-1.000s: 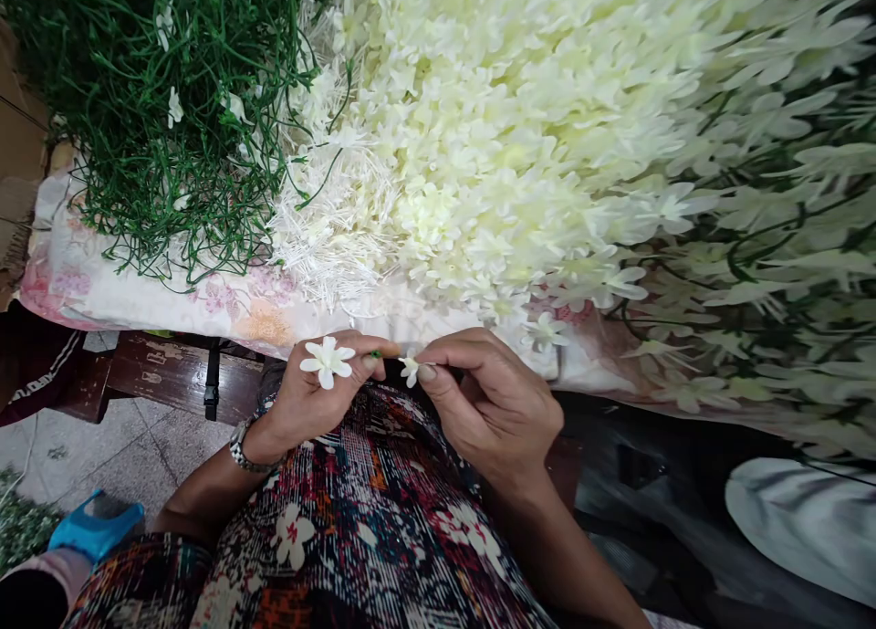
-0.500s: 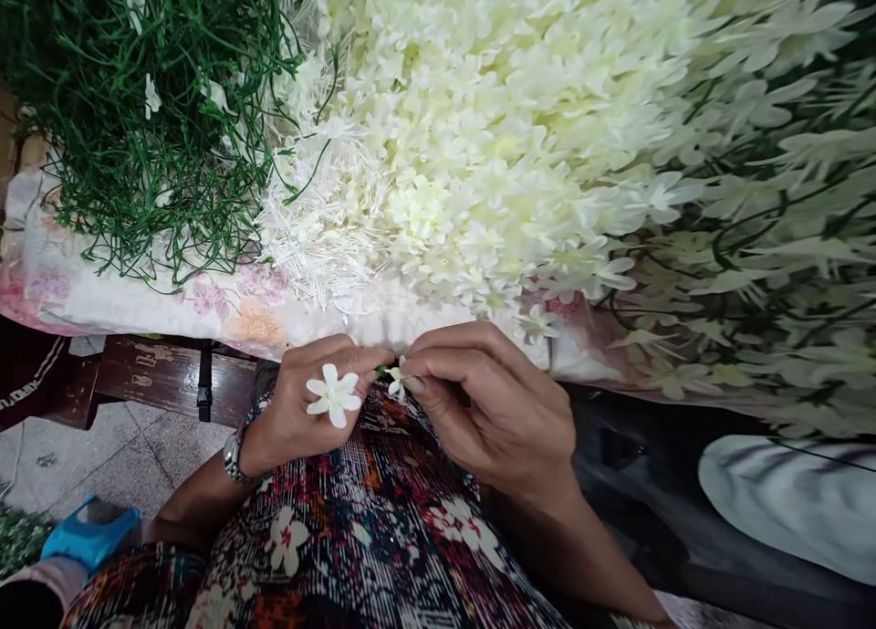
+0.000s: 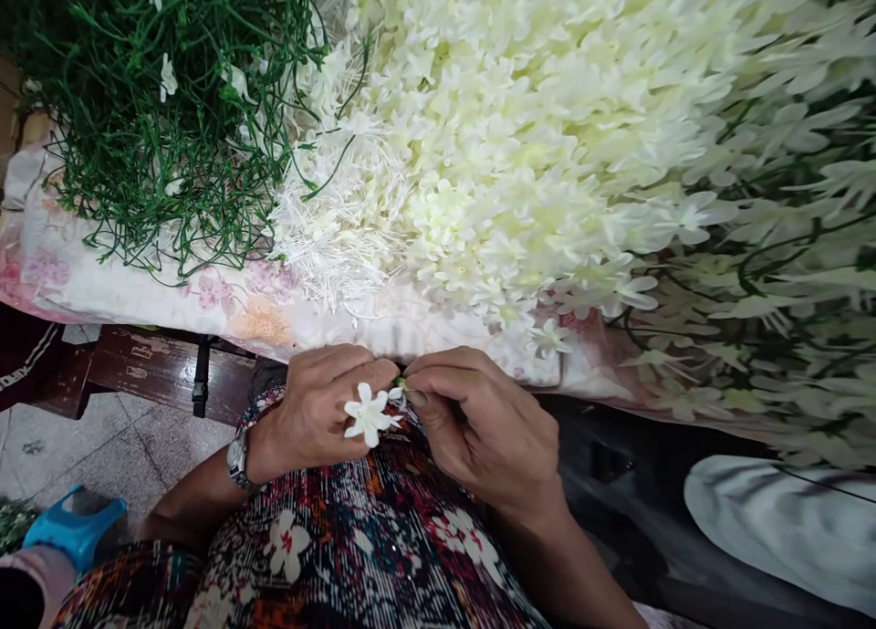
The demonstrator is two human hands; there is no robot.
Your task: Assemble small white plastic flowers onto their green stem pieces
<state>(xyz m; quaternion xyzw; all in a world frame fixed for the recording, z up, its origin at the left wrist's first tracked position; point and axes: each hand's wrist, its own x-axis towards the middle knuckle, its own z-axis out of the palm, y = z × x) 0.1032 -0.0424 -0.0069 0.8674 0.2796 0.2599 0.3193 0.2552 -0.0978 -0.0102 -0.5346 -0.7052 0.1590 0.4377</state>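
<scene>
My left hand is closed round a thin green stem that carries a white artificial flower. My right hand pinches a small white blossom against the stem's tip, fingertip to fingertip with the left. Both hands sit over my lap, just below the table's edge. A wristwatch is on my left wrist.
On the floral cloth lie a heap of green stems, a bundle of white stamens and a big pile of cream petals. Finished flower sprays lie at right. A blue slipper is on the floor.
The hands have drawn together until the fingertips meet. The small blossom has moved left onto the stem tip, and the flower on the left hand has shifted right.
</scene>
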